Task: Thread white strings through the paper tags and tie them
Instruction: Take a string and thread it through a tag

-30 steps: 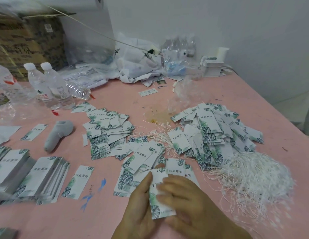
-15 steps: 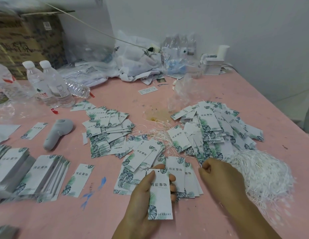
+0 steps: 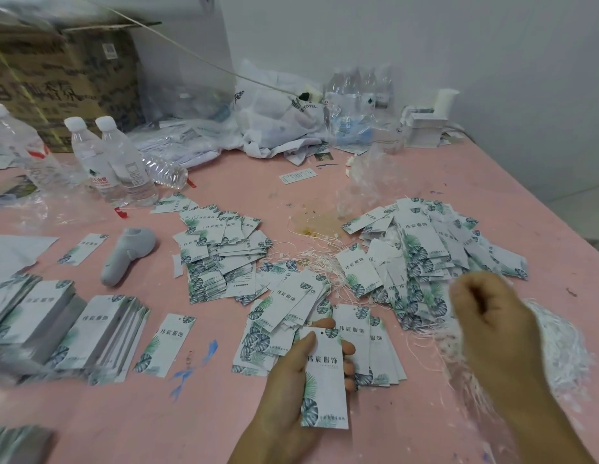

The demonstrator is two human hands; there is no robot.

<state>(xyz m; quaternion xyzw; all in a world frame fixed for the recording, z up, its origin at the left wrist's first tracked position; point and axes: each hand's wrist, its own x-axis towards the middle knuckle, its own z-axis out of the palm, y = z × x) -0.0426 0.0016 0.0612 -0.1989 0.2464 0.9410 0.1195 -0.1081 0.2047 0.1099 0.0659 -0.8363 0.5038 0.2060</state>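
Note:
My left hand [image 3: 291, 373] holds one white paper tag [image 3: 325, 380] with a green leaf print upright, thumb on its front near the punched hole. My right hand [image 3: 489, 319] hovers, blurred, at the left edge of the pile of white strings [image 3: 552, 349]. Its fingers are curled in a pinch and thin strands trail beneath it. Loose tags lie in a heap [image 3: 422, 256] behind that hand and in another heap [image 3: 221, 249] at the centre. More tags [image 3: 291, 303] are spread just beyond my left hand.
Neat tag stacks [image 3: 100, 329] stand at the left on the pink table [image 3: 224, 413]. A grey handheld device [image 3: 124, 256] lies behind them. Water bottles [image 3: 117, 159], a cardboard box [image 3: 57, 78] and plastic bags [image 3: 281, 112] line the back. The table's right edge runs diagonally.
My right hand left the tag, went right to the string pile and has now risen with curled fingers. My left hand keeps the tag and has turned it upright.

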